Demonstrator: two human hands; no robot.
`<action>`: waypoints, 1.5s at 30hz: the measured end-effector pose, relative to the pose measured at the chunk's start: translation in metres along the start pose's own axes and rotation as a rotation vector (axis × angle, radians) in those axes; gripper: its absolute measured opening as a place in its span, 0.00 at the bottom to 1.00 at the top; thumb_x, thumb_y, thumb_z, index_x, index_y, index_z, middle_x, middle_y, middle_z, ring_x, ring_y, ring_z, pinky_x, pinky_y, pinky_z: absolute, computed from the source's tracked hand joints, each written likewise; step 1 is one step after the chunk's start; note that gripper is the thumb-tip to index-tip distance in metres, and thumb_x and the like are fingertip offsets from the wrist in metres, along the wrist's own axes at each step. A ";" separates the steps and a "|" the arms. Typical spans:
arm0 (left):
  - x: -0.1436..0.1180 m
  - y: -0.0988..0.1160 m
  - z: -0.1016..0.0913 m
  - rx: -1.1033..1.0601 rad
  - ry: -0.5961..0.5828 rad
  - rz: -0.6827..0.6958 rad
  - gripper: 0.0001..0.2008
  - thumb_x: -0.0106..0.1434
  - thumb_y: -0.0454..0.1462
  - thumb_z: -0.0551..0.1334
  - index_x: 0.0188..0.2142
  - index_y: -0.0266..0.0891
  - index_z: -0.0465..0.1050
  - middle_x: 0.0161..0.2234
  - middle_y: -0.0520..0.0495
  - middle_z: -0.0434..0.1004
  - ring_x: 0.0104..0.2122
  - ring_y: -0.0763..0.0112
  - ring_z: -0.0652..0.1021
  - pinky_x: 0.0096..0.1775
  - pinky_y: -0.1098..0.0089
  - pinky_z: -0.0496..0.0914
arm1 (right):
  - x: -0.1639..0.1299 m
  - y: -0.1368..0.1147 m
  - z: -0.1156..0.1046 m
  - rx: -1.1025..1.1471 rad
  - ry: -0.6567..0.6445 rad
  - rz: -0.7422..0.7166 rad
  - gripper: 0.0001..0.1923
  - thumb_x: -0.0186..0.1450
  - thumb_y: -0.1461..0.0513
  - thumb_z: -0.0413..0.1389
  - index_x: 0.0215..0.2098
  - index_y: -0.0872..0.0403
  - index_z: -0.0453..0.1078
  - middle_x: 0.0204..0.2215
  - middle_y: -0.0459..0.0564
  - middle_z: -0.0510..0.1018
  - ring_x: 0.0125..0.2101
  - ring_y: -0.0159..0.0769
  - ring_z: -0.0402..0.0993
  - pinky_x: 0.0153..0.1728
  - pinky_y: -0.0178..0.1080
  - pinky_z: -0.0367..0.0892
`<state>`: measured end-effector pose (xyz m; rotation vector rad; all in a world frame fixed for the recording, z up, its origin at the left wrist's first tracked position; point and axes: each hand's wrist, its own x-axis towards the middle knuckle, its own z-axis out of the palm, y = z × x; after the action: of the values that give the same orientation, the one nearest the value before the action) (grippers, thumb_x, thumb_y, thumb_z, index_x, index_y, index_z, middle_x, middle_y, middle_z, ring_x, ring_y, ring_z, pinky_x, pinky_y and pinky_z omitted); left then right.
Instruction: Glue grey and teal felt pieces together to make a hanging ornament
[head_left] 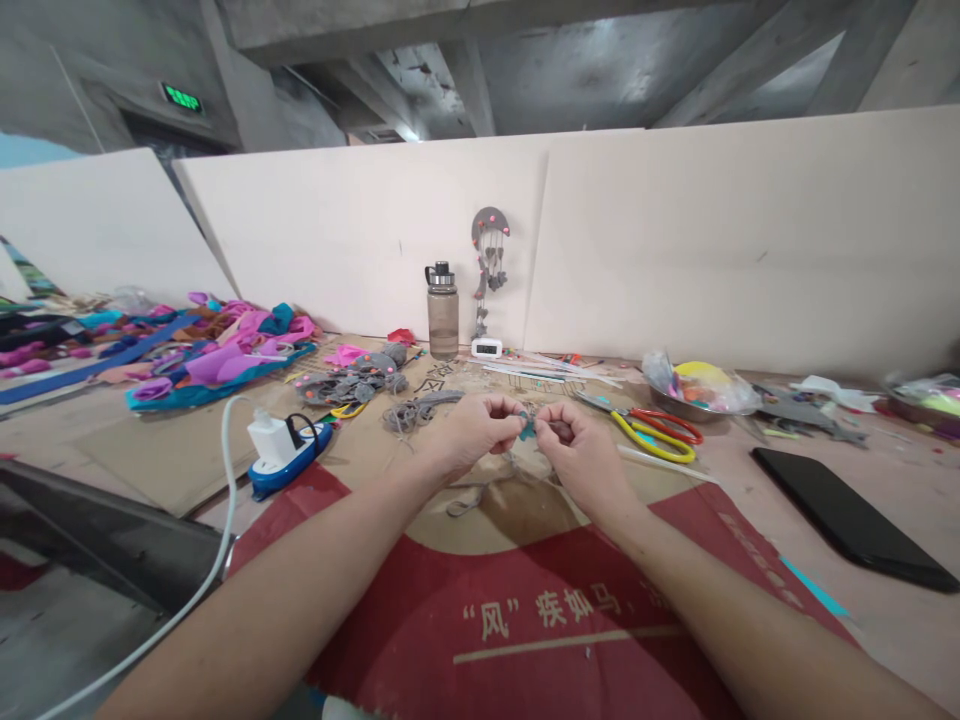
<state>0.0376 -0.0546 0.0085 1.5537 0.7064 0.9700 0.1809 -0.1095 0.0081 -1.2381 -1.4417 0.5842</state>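
Head view: the small teal piece (pixel 527 429) sits pinched between both hands, above the cardboard sheet (pixel 525 520) at the middle of the table. Being so small, it could slip from the fingertips and get lost among the grey scraps (pixel 420 408) if the grip loosens. The left hand (pixel 474 428) is curled nearly closed, thumb and forefinger nipping the piece's left edge. The right hand (pixel 577 445) is closed likewise, holding the other side. Yellow-and-red scissors (pixel 656 430) lie just beside the right hand, untouched.
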 end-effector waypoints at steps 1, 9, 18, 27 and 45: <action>0.000 0.000 0.000 0.000 -0.002 -0.001 0.06 0.50 0.36 0.62 0.27 0.34 0.69 0.19 0.56 0.63 0.17 0.83 0.62 0.21 0.76 0.55 | 0.000 0.000 0.000 -0.005 -0.001 -0.001 0.08 0.55 0.56 0.53 0.26 0.53 0.64 0.17 0.40 0.62 0.19 0.27 0.52 0.21 0.33 0.51; -0.001 0.003 0.001 0.018 -0.001 -0.020 0.07 0.50 0.36 0.62 0.28 0.34 0.70 0.19 0.56 0.64 0.17 0.82 0.62 0.22 0.76 0.56 | 0.000 0.003 0.000 -0.004 -0.010 0.005 0.09 0.55 0.56 0.53 0.27 0.53 0.64 0.18 0.40 0.62 0.19 0.27 0.52 0.21 0.33 0.50; -0.001 0.002 0.000 0.029 -0.005 -0.005 0.07 0.50 0.37 0.62 0.28 0.34 0.70 0.19 0.56 0.63 0.17 0.82 0.61 0.22 0.76 0.55 | 0.000 0.004 0.000 -0.025 -0.007 -0.012 0.09 0.56 0.56 0.52 0.27 0.54 0.64 0.19 0.41 0.62 0.20 0.27 0.54 0.21 0.32 0.51; -0.004 0.003 0.000 0.268 0.065 0.196 0.07 0.53 0.37 0.61 0.31 0.34 0.71 0.23 0.54 0.66 0.21 0.80 0.63 0.24 0.76 0.58 | -0.002 0.004 -0.001 -0.094 0.038 -0.141 0.05 0.59 0.59 0.52 0.29 0.53 0.64 0.21 0.43 0.66 0.21 0.28 0.58 0.23 0.33 0.55; -0.012 0.007 0.002 0.147 0.002 0.451 0.06 0.57 0.35 0.62 0.34 0.34 0.68 0.27 0.51 0.70 0.24 0.80 0.70 0.29 0.76 0.66 | -0.007 -0.001 -0.012 -0.570 0.238 -0.749 0.04 0.60 0.68 0.53 0.32 0.52 0.64 0.27 0.45 0.71 0.30 0.33 0.67 0.32 0.35 0.60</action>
<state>0.0332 -0.0667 0.0127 1.8886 0.4403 1.2705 0.1907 -0.1191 0.0092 -1.0181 -1.7690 -0.4954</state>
